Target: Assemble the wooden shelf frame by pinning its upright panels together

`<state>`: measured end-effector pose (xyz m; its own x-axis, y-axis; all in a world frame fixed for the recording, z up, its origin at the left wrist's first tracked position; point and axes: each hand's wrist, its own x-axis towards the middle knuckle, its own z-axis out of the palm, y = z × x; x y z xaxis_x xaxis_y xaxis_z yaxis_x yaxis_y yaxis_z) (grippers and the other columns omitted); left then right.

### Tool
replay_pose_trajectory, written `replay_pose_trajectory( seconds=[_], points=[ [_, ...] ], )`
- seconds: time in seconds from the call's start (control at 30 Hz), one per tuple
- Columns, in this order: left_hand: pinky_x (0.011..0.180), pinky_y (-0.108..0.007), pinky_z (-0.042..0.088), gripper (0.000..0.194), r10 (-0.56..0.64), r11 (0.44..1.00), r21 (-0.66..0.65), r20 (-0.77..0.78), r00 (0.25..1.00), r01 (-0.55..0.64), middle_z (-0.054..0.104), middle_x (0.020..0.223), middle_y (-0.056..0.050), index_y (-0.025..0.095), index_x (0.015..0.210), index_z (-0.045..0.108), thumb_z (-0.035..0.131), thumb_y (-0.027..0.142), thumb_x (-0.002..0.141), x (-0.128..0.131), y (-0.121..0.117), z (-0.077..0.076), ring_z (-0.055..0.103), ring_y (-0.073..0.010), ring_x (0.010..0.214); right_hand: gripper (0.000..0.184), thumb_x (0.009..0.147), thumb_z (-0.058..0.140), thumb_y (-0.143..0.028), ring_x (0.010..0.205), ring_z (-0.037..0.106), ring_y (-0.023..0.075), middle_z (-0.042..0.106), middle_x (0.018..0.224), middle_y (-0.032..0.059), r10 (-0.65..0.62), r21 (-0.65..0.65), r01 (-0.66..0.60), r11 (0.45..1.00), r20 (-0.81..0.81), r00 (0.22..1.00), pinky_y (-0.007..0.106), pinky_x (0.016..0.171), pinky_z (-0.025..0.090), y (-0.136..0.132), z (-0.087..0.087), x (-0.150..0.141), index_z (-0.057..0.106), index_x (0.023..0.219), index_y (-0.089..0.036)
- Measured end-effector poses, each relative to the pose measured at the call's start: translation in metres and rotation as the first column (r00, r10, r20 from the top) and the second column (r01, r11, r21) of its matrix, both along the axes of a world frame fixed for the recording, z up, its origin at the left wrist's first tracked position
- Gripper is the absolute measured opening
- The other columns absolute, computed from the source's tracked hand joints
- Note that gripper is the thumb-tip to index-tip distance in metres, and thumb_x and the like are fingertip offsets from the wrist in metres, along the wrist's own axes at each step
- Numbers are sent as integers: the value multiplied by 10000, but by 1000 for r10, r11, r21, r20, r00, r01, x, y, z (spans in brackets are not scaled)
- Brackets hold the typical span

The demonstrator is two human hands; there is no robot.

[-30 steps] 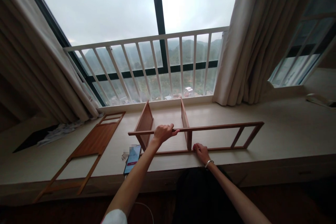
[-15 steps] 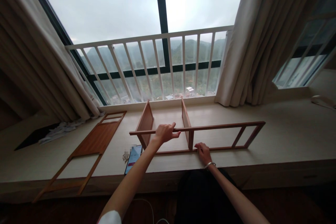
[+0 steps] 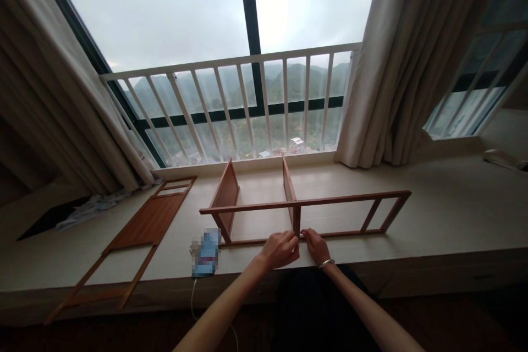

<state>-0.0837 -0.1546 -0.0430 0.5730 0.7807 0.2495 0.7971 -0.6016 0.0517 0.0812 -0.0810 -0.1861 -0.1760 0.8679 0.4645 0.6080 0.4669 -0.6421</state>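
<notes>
A brown wooden frame (image 3: pixel 350 198) lies on its side on the pale window ledge, with two panels, a left one (image 3: pixel 226 192) and a middle one (image 3: pixel 290 179), standing off it towards the window. Both hands are close together at the lower rail, where the middle crosspiece meets it. My left hand (image 3: pixel 281 248) has its fingers curled together just left of that joint. Right of the joint, my right hand (image 3: pixel 315 246), with a bangle at the wrist, is closed in a pinch. Whatever lies between the fingers of either hand is too small or hidden to make out.
A second wooden frame with a solid panel (image 3: pixel 144 219) lies flat on the left, overhanging the ledge (image 3: pixel 445 214). A phone (image 3: pixel 206 253) with a white cable rests at the front edge. Curtains (image 3: pixel 379 66) and a white railing (image 3: pixel 268 104) stand behind.
My left hand has let go of the upper rail and come down to the lower joint beside my right hand. My right hand stays nearly in place. The view has shifted slightly.
</notes>
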Motion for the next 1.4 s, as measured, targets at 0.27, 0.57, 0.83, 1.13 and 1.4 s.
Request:
replay_pose_trajectory(
  seconds=[0.27,0.57,0.83,1.13,1.4],
  points=[
    [676,-236,407,101,385,899,-337,303,871,-280,495,900,-4,215,806,472,387,195,755,17,18,-87,507,-112,769,274,817,337,-351,738,555,178,600,775,49,119,-75,-127,989,-103,988,292,693,408,4,-5,3,564,834,-200],
    [710,-221,365,192,455,865,-390,345,821,-316,476,969,-29,198,934,472,424,248,755,22,32,-115,478,-128,849,165,756,451,-326,691,559,163,610,762,16,231,-177,-255,951,-148,962,285,645,419,8,-15,3,546,845,-225],
    [640,-215,354,176,402,911,-240,331,854,-335,517,880,-33,197,841,510,349,262,813,11,30,-125,509,-129,761,131,756,468,-294,725,531,152,586,776,15,277,-116,-272,955,33,960,272,658,398,2,-7,1,559,821,-226],
    [668,-212,367,220,398,916,-223,405,823,-333,490,888,-39,200,822,562,356,278,815,-4,18,-124,507,-119,766,115,765,462,-259,789,492,168,563,751,19,240,34,-255,966,240,941,305,728,349,-3,-1,-6,569,753,-218],
    [709,-223,381,208,482,876,-287,482,731,-388,487,899,-34,208,847,595,410,278,783,0,23,-123,507,-129,827,97,753,465,-213,785,466,164,540,757,23,172,77,-203,976,297,939,296,719,327,-3,2,-4,562,754,-207]
  ],
)
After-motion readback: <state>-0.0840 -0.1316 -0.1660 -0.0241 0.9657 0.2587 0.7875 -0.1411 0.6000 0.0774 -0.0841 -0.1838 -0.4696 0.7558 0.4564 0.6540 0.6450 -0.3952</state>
